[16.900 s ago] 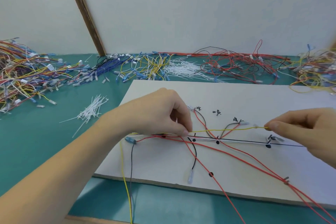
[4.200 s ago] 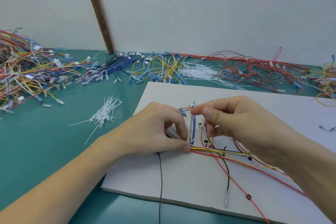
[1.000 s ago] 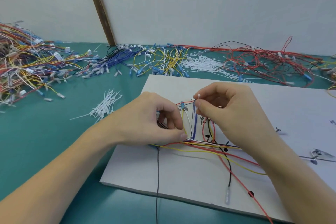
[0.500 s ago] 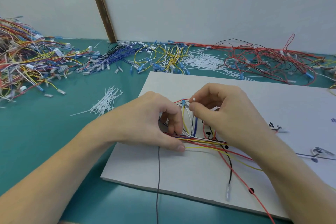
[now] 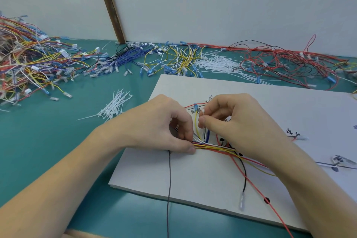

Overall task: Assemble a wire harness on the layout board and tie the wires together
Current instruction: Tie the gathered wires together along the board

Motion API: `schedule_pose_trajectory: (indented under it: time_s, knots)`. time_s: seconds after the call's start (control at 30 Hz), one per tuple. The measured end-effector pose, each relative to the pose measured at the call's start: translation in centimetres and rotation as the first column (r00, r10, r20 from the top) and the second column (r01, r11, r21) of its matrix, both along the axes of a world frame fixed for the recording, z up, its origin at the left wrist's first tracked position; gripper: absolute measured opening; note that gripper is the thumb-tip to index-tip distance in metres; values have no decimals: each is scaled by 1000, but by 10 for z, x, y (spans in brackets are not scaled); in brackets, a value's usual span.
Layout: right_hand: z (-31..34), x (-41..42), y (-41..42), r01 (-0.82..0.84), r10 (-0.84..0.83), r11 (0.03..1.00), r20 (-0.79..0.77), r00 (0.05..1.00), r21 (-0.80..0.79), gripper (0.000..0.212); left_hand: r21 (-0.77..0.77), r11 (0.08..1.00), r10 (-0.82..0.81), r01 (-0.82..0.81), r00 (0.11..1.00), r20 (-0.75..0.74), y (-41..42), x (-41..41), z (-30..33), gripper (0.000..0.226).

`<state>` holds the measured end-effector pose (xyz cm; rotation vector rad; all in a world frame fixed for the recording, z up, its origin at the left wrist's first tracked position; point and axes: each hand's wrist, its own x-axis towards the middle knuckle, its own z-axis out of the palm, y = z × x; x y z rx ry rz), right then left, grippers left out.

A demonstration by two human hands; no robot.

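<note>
White board [image 5: 193, 176] lies flat on the green desk [image 5: 58, 150]; only the head view is available. On the board a bundle of wires [image 5: 212, 148], yellow, red, white, blue and black, runs roughly left to right along the drawn route. Left hand [image 5: 160, 127]: fingers curled, thumb and forefinger pinching the bundle at its left end and pressing it to the board. Right hand [image 5: 237, 123]: thumb and forefinger pressed together on a thin white cable tie [image 5: 203, 111], whose tip shows just above the fingertips; the tie sits just above the bundle, between the two hands. Whether it already loops under the wires cannot be told, since the fingers hide that part. Judgement: the wires are light, limp and springy, so they will fan apart unless pinched close beside the tie point; the tie is stiff but slippery and small, best held near its tip. A black wire [image 5: 169, 189] hangs off the board's near edge. Loose ties [image 5: 114, 106] lie on the desk left of the board; heaps of spare wires [image 5: 38, 60] sit along the far edge.
</note>
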<state>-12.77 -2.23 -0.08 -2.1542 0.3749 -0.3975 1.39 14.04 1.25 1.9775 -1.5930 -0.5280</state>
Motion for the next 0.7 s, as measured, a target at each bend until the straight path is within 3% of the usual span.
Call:
schedule_pose_trajectory:
  time_s: [0.4, 0.7]
  knots:
    - [-1, 0, 1, -98, 95, 992, -38, 995, -78, 13, -50, 997, -62, 61, 998, -15, -2, -6, -1, 14]
    - [0, -4, -3, -171, 168, 983, -46, 985, -68, 11, 62, 988, -153, 142, 956, 249, 5, -19, 11, 18]
